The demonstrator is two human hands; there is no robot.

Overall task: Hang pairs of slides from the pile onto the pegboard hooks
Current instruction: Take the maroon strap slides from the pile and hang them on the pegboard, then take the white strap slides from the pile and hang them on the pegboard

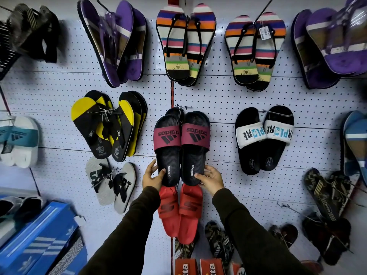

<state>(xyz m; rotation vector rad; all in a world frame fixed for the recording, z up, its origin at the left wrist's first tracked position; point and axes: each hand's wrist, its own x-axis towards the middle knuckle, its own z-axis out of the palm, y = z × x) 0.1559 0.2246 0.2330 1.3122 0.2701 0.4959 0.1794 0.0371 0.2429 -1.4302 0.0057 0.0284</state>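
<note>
A pair of black slides with maroon straps (pixel 181 143) hangs toes-up at the middle of the white pegboard (pixel 222 100), its top at a hook (pixel 183 107). My left hand (pixel 153 175) grips the heel of the left slide. My right hand (pixel 210 177) grips the heel of the right slide. Directly below them hangs a red pair of slides (pixel 179 211), partly covered by my wrists.
Other pairs fill the board: yellow-black flip-flops (pixel 108 124), black slides with white straps (pixel 262 137), striped sandals (pixel 184 42), grey flip-flops (pixel 111 183). A bare hook (pixel 286 206) juts out at lower right. Blue shoe boxes (pixel 39 245) stand at lower left, orange boxes (pixel 198 266) below.
</note>
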